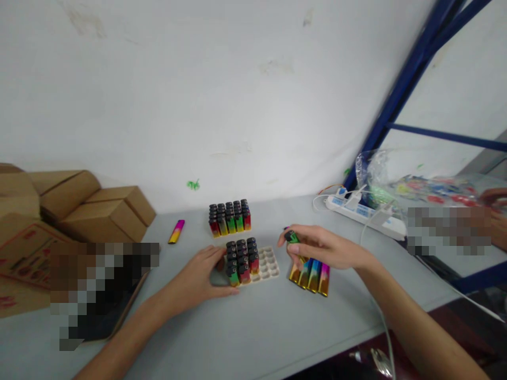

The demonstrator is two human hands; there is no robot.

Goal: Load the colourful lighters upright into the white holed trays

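A pale moulded tray [266, 264] stands on the grey table with several upright lighters [243, 259] in its left part. The sockets on its right are bare. My left hand [204, 274] is curled about the tray's left side, thumb at the front edge and fingers behind. In my right hand [317, 245] a lighter [292, 237] is pinched between thumb and fingers, its black top pointing left; the hand hides part of it. Below that hand, several shiny wrappers [312, 277] in gold, blue and magenta lie side by side, partly covered.
Behind the tray stands a full block of lighters [230, 217]. A magenta-yellow wrapper [176, 232] lies left. Cardboard boxes [114, 214] and a dark tablet-like object [114, 306] line the left side. A power strip [366, 216], a blue rack [390, 95] and another person's hand [495, 211] are right.
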